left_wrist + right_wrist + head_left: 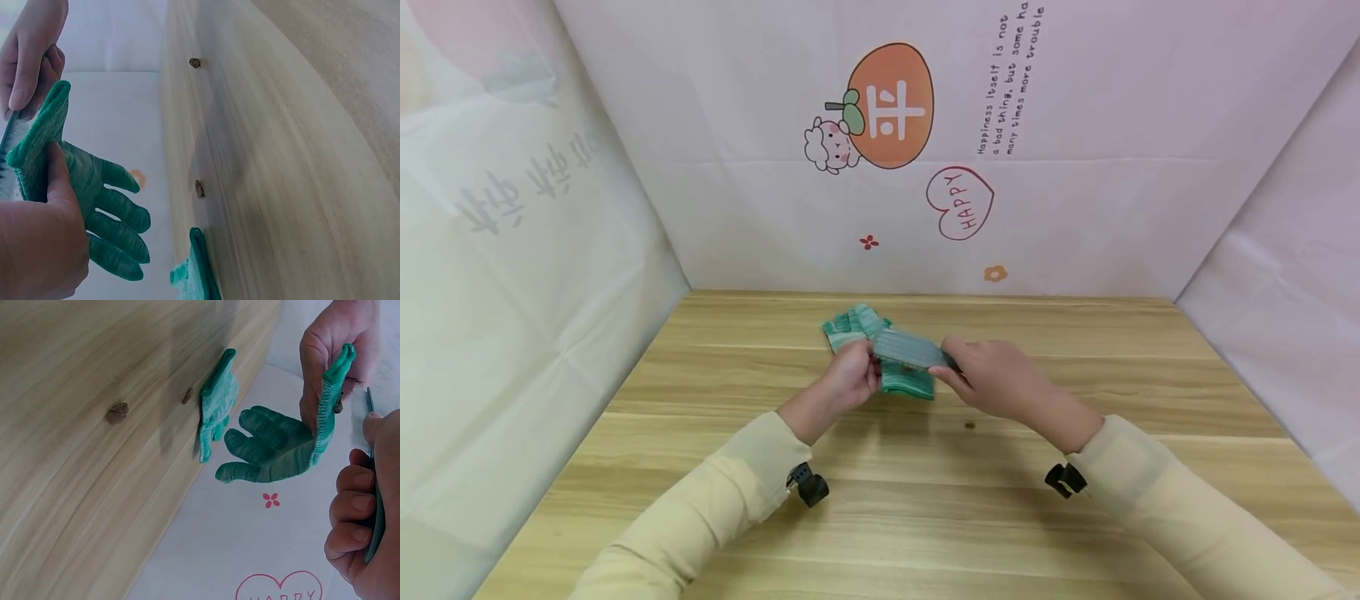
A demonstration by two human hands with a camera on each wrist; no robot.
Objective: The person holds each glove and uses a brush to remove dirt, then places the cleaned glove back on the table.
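My left hand (850, 375) pinches the cuff of a green knit glove (275, 447), whose fingers point down above the table. My right hand (1003, 379) grips a brush (913, 348) with a grey-green back; its pale bristles (17, 134) are close to the cuff, and contact is unclear. A small brown lump (338, 406) shows at the cuff. Another green glove (219, 403) lies on the table beyond the held one. In the head view, the brush and left hand cover parts of the gloves, so their outlines run together.
Small brown lumps (117, 412) lie on the wooden table (880, 517), one in front of the hands in the head view. A printed white cloth (760, 225) rises behind the table and along both sides. Black wrist cameras (808, 483) hang under the sleeves.
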